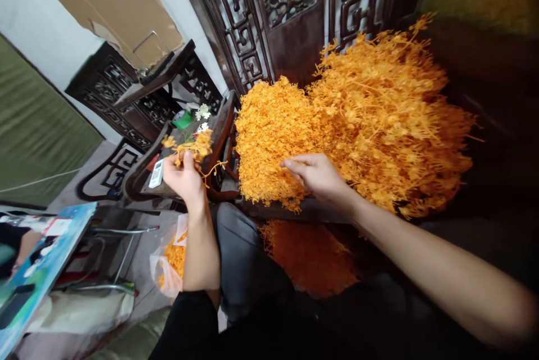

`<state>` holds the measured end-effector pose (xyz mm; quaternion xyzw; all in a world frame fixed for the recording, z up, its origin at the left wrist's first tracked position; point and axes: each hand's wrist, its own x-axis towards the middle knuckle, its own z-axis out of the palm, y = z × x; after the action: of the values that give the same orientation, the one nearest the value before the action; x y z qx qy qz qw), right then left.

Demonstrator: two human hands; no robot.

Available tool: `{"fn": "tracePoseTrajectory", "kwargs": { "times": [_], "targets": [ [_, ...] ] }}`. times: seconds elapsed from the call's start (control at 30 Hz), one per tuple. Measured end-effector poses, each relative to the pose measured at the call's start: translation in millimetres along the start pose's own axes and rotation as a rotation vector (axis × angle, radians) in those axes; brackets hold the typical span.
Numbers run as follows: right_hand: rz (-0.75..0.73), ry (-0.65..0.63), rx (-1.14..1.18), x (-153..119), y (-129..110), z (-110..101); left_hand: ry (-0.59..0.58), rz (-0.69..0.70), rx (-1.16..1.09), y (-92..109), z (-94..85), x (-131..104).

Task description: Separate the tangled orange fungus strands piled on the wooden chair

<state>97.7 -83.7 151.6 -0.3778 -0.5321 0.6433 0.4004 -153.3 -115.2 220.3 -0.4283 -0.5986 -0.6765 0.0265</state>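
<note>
My left hand (185,174) is closed around a few orange flower sprigs (200,146) with thin branching stems. One stem (215,170) sticks out to the right below the fingers. My right hand (314,173) is in front of a dense block of small orange blossoms (273,130), its thumb and forefinger pinched together. Whatever may be between those fingertips is too small to make out. Right of the block spreads a larger, looser heap of orange sprigs (387,118), lying on a dark wooden bench.
Carved dark wood panels (290,40) stand behind the flowers. On the side table at left are green tape (182,119), white flowers (202,113) and a white remote-like object (156,173). A plastic bag (160,261) with orange pieces is on the floor. Another person's arm (27,247) rests at a blue table (63,242).
</note>
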Motion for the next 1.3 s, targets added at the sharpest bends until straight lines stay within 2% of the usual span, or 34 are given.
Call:
{"fn": "tracePoseTrajectory", "kwargs": {
  "times": [0.07,0.17,0.3,0.43,0.53,0.6,0.63,0.77,0.83,0.87,0.93,1.03,1.17,1.23,1.3],
  "targets": [
    [-0.013,-0.084,0.019,-1.1,-0.1,0.1,-0.052,-0.028,-0.044,1.0,4.0,-4.4],
    [-0.054,-0.277,0.085,-5.9,-10.2,9.3,-0.203,-0.043,-0.059,8.5,18.2,-24.2],
    [0.005,-0.381,0.25,-7.4,-27.8,23.1,-0.251,0.024,0.044,18.2,28.9,-45.7],
    [-0.014,-0.38,0.315,-5.3,-33.7,32.3,-0.287,0.162,0.184,21.9,29.6,-58.3],
    [-0.081,-0.278,0.298,-3.3,-30.8,36.2,-0.313,0.277,0.22,23.4,29.8,-61.6],
    [-0.11,-0.21,0.213,-2.0,-24.6,34.5,-0.264,0.317,0.231,24.4,27.3,-54.4],
    [-0.107,-0.188,0.141,-1.5,-19.9,31.9,-0.204,0.323,0.229,24.9,24.6,-47.2],
    [-0.004,-0.069,-0.194,2.2,6.3,12.5,0.123,0.25,0.065,25.2,7.9,-10.7],
    [0.034,-0.008,-0.307,10.6,15.3,2.2,0.148,0.179,-0.064,22.2,2.7,-2.2],
    [0.036,0.014,-0.354,17.9,16.1,-1.5,0.094,0.135,-0.116,19.6,2.4,-2.2],
    [0.005,0.078,-0.438,39.6,9.0,-4.0,-0.092,0.029,-0.18,13.4,6.3,-8.9],
    [-0.113,0.238,-0.574,86.5,-17.2,4.9,-0.353,-0.104,-0.211,5.1,16.6,-23.3],
    [-0.301,0.388,-0.856,152.3,-44.7,22.9,-0.497,-0.166,-0.168,0.8,22.1,-31.9],
    [-0.365,0.421,-1.083,176.5,-44.7,26.3,-0.536,-0.204,-0.19,1.0,21.0,-31.8],
    [-0.397,0.389,-1.253,192.0,-37.3,24.4,-0.564,-0.193,-0.202,1.7,18.8,-30.2]
  ]
}}
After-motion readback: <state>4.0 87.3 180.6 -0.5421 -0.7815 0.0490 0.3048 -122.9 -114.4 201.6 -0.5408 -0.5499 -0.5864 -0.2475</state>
